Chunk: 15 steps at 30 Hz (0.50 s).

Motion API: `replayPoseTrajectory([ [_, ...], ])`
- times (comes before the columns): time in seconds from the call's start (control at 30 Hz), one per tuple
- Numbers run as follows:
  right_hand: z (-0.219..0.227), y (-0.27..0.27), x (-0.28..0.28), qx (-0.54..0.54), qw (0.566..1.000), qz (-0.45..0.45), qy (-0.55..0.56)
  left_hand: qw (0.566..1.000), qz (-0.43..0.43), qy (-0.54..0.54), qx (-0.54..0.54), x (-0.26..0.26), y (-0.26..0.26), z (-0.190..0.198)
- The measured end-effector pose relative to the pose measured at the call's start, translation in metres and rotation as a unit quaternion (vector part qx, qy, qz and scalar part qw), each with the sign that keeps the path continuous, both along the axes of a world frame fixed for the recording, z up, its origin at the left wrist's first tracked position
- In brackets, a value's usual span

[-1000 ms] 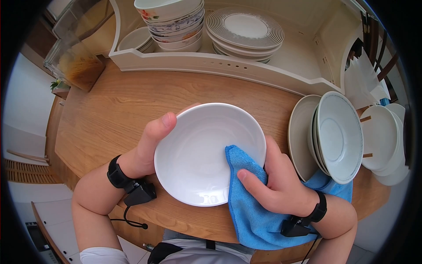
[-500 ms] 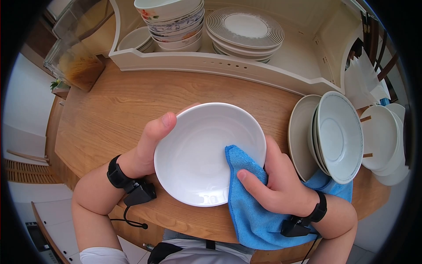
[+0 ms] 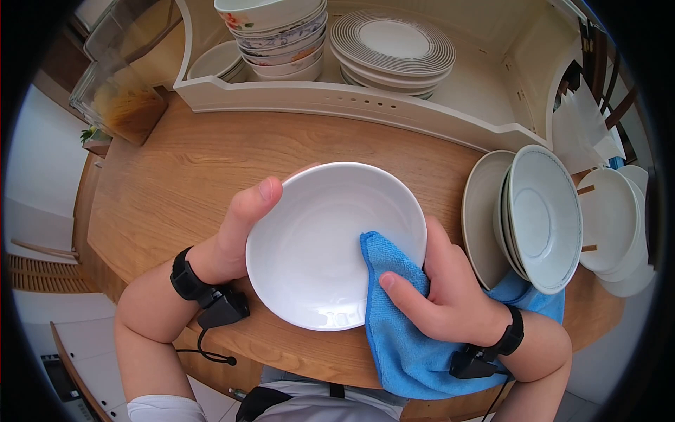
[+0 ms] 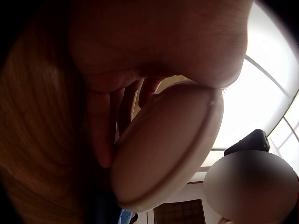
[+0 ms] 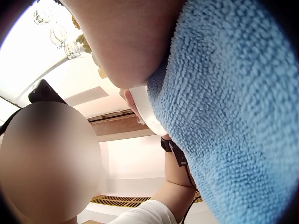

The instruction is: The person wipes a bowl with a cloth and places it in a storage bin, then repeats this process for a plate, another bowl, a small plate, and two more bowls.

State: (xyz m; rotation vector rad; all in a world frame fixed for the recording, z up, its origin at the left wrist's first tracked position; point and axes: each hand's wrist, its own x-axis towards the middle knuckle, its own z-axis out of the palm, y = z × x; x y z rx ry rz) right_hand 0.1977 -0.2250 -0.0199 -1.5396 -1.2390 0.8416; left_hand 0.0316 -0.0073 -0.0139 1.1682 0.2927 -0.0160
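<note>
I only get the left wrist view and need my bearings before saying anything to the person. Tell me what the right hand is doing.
Observer: The right hand grips a blue cloth at the bowl's right side, thumb on top of the cloth.
Operator: Good. Now tell me where the left thumb sits; my view hides its tip.
Observer: The left hand has its thumb tip at the upper left of the bowl's rim.
Operator: Last, report the dishes nearest the right hand.
Observer: Nested bowls stand tilted beyond it, overlapping a large pale dish.
</note>
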Motion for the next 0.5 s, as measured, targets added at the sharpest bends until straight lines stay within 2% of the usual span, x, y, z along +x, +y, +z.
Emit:
replayPoseTrajectory([
  [0.07, 0.000, 0.000, 0.000, -0.003, 1.000, 0.001, 0.008, 1.000, 0.006, 0.005, 0.006, 0.000, -0.003, 0.001],
  [0.13, 0.000, 0.000, 0.000, -0.002, 1.000, 0.002, 0.007, 0.996, 0.054, 0.041, 0.052, 0.003, -0.010, 0.006],
  [0.27, -0.001, 0.000, 0.000, 0.006, 1.000, 0.002, 0.007, 0.996, 0.055, 0.040, 0.050, 0.002, -0.009, 0.006],
  [0.33, -0.001, -0.001, 0.001, 0.001, 1.000, 0.005, 0.008, 0.999, 0.022, 0.022, 0.007, -0.001, -0.004, 0.002],
  [0.5, 0.000, -0.001, 0.001, 0.003, 1.000, 0.008, 0.011, 0.998, 0.039, 0.036, 0.014, -0.001, -0.007, 0.005],
])
